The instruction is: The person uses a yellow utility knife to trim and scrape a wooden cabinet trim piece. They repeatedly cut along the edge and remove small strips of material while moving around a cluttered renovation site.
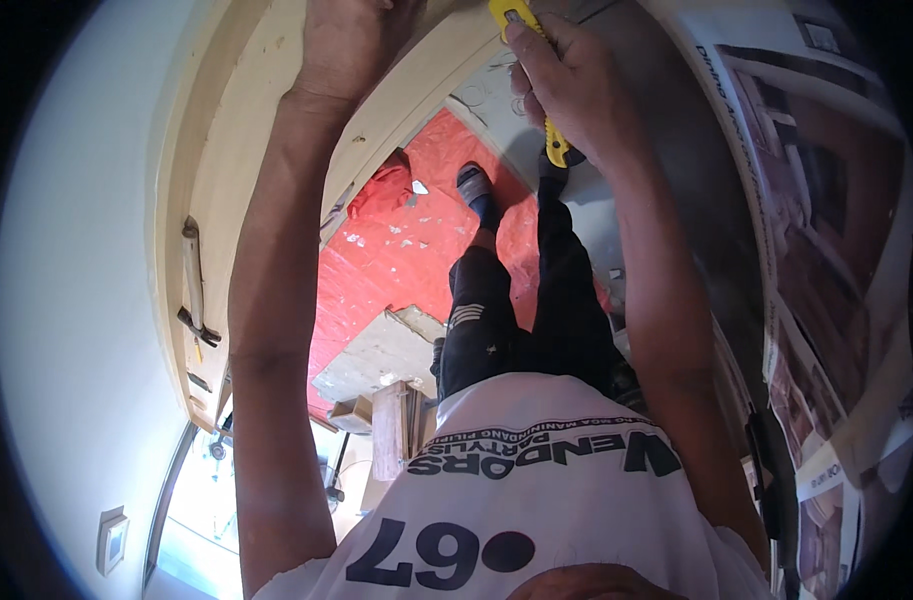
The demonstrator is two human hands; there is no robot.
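My right hand (566, 80) is raised at the top of the view and grips a yellow utility knife (554, 148), its front end near the cream wooden frame (426, 85) above. My left hand (346, 40) is raised too and presses flat against that cream frame, its fingers cut off by the picture's top edge. Both forearms run up from the lower edge. Below them I see my own white printed shirt (536, 500), dark trousers and sandalled feet (473, 185) standing high above a red floor covering.
A red sheet (396, 260) covers the floor, with a red cloth bundle (381, 190) and a pale board (381, 350) on it. A door handle (193, 280) sits on the cream door edge at left. A wall with printed paper sheets (816, 250) is at right. A white wall switch (111, 538) is lower left.
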